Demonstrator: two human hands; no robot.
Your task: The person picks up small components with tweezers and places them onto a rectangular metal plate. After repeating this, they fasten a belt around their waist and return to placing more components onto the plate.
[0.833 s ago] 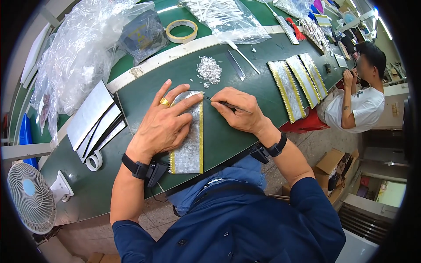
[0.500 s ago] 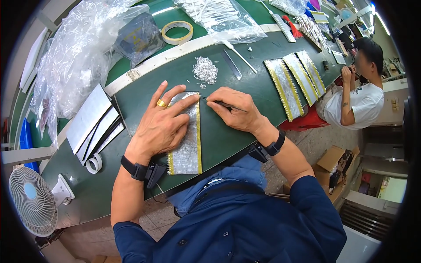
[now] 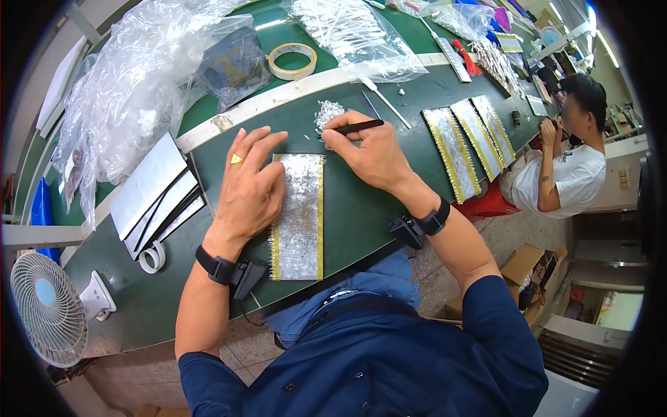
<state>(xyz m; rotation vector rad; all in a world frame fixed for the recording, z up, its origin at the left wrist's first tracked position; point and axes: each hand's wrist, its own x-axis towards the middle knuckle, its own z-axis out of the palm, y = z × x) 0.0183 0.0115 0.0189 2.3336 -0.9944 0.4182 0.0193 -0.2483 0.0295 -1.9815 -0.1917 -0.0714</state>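
Note:
My right hand (image 3: 379,158) grips slim black tweezers (image 3: 361,126), their tip low beside a pile of small clear bits (image 3: 328,111). Below it lies a flat silver metal plate (image 3: 300,222) with yellow strips down both long sides. Small bits stick out in a row along its left edge and at its top right corner. My left hand (image 3: 251,184) rests at the plate's upper left edge, fingers spread and holding nothing; a gold ring is on one finger.
Three similar plates (image 3: 451,153) lie to the right. Metal sheets (image 3: 149,181) and a white tape roll (image 3: 152,258) are on the left, near a fan (image 3: 52,306). Behind are plastic bags (image 3: 125,90), yellow tape (image 3: 292,61) and a white stick (image 3: 387,103). A person (image 3: 566,153) sits at right.
My right hand has moved from the plate's top right corner up to the pile with the tweezers. My left hand's fingers have lifted off the plate and drawn back left.

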